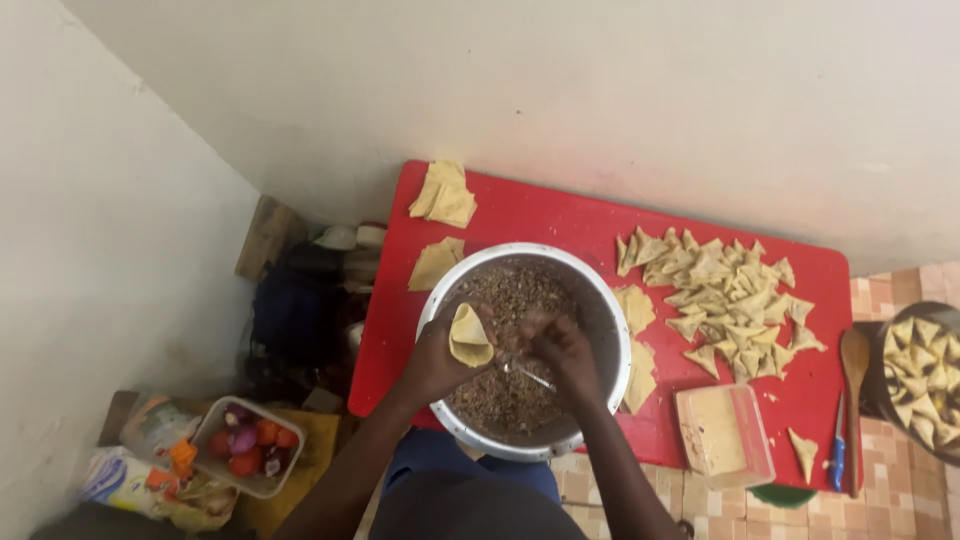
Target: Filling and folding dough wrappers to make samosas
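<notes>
A big metal bowl [600, 300] of brown minced filling stands on a red table [560, 215]. My left hand [435, 360] holds a folded cone of pale dough [469, 336] over the bowl's left side. Over the filling, my right hand [562, 352] grips a metal spoon [530, 376] that points left toward the cone. Flat dough pieces [443, 194] lie at the table's far left, and more dough strips [638, 345] rest by the bowl's right rim.
A heap of folded triangular pastries [722, 295] covers the table's right half. A clear plastic tub [724, 434] of paste, a wooden spoon [854, 380] and a blue-handled knife [838, 450] lie nearby. A pan [880, 395] of pastries stands at right. A tub of vegetables [248, 445] sits on the floor.
</notes>
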